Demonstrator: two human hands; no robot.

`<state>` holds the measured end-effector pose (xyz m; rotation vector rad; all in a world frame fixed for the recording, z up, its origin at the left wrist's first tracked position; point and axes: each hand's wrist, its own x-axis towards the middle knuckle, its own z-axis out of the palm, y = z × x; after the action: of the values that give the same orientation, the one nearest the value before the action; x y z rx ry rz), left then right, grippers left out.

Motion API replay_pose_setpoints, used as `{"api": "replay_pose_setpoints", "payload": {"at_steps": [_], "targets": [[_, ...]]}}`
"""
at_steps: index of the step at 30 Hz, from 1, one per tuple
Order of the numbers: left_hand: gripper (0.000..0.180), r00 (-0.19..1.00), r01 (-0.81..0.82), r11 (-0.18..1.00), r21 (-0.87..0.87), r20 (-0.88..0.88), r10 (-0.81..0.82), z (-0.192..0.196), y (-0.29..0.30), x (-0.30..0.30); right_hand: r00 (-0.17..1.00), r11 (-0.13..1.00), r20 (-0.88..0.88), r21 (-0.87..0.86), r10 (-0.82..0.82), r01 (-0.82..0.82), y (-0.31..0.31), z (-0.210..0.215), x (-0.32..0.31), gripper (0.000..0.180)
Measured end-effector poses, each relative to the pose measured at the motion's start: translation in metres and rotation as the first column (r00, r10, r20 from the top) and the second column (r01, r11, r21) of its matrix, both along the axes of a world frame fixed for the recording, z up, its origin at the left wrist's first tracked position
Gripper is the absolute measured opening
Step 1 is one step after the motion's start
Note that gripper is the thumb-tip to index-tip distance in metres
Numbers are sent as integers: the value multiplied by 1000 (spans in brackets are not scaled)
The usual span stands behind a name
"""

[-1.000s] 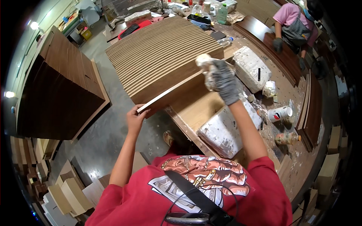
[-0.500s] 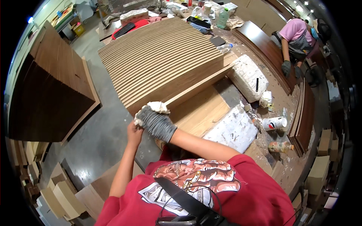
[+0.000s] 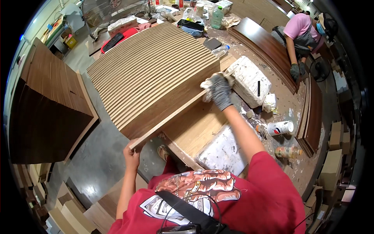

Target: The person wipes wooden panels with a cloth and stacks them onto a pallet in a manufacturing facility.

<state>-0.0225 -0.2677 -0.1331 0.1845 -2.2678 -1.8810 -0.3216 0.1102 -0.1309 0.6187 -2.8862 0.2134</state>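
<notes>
Near-left end of narrow wooden board (image 3: 170,118) gripped by bare left hand (image 3: 133,152). Wadded off-white rag (image 3: 207,89) clasped in grey-gloved right hand (image 3: 220,91), held against the board's far end. Board is held edge up, just beside the stack of wooden boards (image 3: 154,62). Workbench (image 3: 286,105) strewn to the right: paint-spattered white block (image 3: 252,80), second white block (image 3: 224,154) nearer the torso, paper cup (image 3: 279,128), bottle with orange cap (image 3: 287,152). Dark brown panels (image 3: 261,48) handled by gloved co-worker (image 3: 299,29) farther off.
</notes>
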Motion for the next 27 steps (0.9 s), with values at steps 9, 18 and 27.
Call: {"api": "replay_pose_setpoints", "payload": {"at_steps": [9,18,27], "targets": [[20,997,-78,996,41,25,77,-5,-5,6,991,710,-53,-702,-125,52,80,-45,-78,18],[25,904,-421,900,112,-25,427,43,-16,25,937,219,225,-933,-266,286,44,17,-24,25],[34,918,-340,940,-7,215,334,124,-21,31,867,560,289,-671,-406,486,118,100,199,31]]}}
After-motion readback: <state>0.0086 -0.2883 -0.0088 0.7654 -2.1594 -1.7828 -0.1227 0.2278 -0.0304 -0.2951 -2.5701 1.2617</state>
